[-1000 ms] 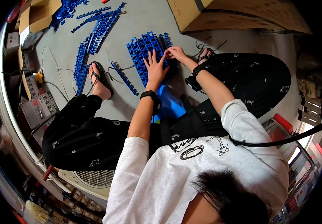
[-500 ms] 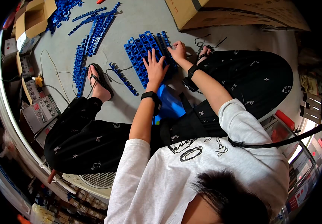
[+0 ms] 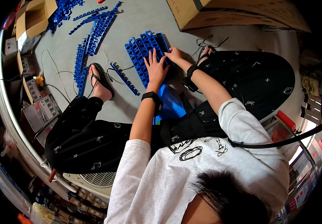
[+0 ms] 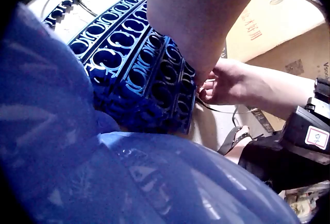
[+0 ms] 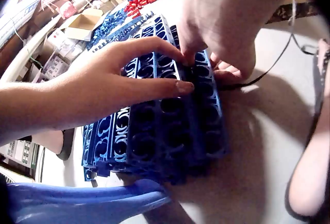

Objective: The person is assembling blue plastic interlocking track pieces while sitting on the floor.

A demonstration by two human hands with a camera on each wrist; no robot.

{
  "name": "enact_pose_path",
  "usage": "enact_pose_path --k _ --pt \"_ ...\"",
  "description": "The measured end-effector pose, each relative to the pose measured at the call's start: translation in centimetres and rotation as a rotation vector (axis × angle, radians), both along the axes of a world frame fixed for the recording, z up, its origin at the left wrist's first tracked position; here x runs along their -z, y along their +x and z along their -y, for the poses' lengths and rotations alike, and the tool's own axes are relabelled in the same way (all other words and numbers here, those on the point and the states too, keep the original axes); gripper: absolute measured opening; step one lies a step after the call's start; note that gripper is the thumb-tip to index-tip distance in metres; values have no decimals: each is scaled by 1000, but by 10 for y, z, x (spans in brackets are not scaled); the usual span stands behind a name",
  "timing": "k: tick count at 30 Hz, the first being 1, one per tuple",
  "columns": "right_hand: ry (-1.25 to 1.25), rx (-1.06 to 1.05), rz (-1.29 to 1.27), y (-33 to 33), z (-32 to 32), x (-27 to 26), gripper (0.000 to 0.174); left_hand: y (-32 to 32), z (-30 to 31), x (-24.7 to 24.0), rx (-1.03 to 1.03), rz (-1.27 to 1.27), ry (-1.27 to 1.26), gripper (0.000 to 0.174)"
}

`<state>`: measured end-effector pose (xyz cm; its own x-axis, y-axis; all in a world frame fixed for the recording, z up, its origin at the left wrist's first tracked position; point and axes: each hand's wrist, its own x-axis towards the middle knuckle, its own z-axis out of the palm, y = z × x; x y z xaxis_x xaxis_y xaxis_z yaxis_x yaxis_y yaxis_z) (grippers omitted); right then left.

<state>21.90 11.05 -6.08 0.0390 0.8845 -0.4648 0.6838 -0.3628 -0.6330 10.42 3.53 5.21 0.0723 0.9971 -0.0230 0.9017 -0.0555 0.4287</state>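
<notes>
A block of blue ring-patterned strips [image 3: 138, 59] lies on the floor between the legs. My left hand [image 3: 155, 71] rests spread on top of it, fingers straight, and in the right wrist view the left hand's [image 5: 118, 77] thumb and index finger reach the strip near the right side. At that side my right hand [image 3: 174, 56] pinches the outermost blue strip [image 5: 214, 110]. The right hand [image 5: 221, 28] has its fingers bent around this strip's outer edge; some fingertips are hidden. In the left wrist view the right hand [image 4: 227, 82] touches the block's far side.
One loose blue strip [image 3: 125, 79] lies left of the block. More strips [image 3: 100, 35] and a pile of blue pieces [image 3: 63, 13] are farther left, beside an open carton [image 3: 36, 18]. A large cardboard box [image 3: 235, 16] stands beyond; blue plastic [image 3: 171, 102] lies nearest the body.
My right hand first moved off to the right, then came back against the block's side. The outer strip, earlier standing slightly apart, now sits closer to the others. My left hand stays on top.
</notes>
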Motion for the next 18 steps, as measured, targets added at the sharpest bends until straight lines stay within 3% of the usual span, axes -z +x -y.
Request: enact_pose_path --k 7,14,16,18 --pt "128 51 -126 3 3 -11 29 0 0 3 -1 -9 10 42" --pt "85 -22 -82 6 -1 -8 29 0 1 2 -2 -17 14 41" --pt "49 36 -223 5 0 -2 29 0 1 2 -5 -12 9 41" --pt "67 41 -209 4 0 0 29 0 1 3 -5 -11 9 41"
